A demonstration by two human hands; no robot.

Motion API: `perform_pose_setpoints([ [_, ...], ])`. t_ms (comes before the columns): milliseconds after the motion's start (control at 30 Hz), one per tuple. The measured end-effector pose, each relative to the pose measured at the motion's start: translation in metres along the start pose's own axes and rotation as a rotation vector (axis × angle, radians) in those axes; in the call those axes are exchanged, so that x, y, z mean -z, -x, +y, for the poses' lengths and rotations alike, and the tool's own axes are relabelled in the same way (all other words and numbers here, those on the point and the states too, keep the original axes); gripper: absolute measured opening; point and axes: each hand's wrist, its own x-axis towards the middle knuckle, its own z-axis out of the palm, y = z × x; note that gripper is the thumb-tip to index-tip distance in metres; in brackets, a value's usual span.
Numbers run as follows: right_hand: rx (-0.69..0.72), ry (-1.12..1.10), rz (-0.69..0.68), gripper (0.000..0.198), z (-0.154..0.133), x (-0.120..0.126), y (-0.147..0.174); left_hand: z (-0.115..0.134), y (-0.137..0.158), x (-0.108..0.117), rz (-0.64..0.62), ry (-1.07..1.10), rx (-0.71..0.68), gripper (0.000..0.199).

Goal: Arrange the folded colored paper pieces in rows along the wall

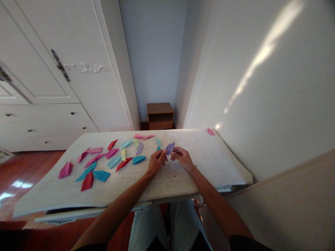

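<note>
Purple folded paper [170, 148] is pinched by your left hand [156, 162] and right hand [184, 159] over a white table [222, 160] bearing other folded papers [101, 175].

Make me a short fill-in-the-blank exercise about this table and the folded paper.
The left hand and right hand hold a folded paper coloured ____.
A lone pink piece lies near the far ____ corner of the table.
The small open-fronted cabinet beyond the table is coloured ____.

Missing words: purple; right; brown.
</note>
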Motion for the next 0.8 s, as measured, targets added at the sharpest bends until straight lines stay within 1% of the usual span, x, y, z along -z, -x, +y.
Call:
perform_pose_setpoints([
  [100,-0.008,0.024,0.038,0.032,0.003,0.002,0.0,-0.001,0.0,-0.001,-0.033,-0.026,-0.006,0.044],
  [200,-0.017,-0.001,0.056,0.031,0.006,0.007,0.001,-0.002,-0.001,-0.002,-0.079,-0.037,0.008,0.041],
  [267,-0.022,-0.01,0.096,0.031,0.007,0.015,0.001,-0.001,-0.001,-0.003,-0.106,-0.05,0.029,0.038],
  [333,-0.03,0.023,0.163,0.033,0.006,0.028,0.0,-0.001,-0.001,-0.003,-0.126,-0.078,0.045,0.035],
  [433,-0.04,0.123,0.258,0.035,0.0,0.059,-0.007,0.0,-0.003,-0.004,-0.148,-0.15,0.046,0.033],
  [533,-0.066,0.264,0.344,0.036,-0.008,0.102,-0.023,-0.001,-0.004,-0.005,-0.166,-0.214,0.03,0.033],
  [667,-0.169,0.552,0.452,0.03,-0.014,0.16,-0.055,-0.004,-0.006,-0.005,-0.183,-0.29,0.01,0.034],
  [733,-0.234,0.718,0.477,0.027,-0.015,0.182,-0.07,-0.006,-0.006,-0.004,-0.197,-0.325,-0.009,0.035],
  [800,-0.292,0.88,0.474,0.026,-0.014,0.198,-0.083,-0.006,-0.006,-0.004,-0.209,-0.345,-0.027,0.036],
])
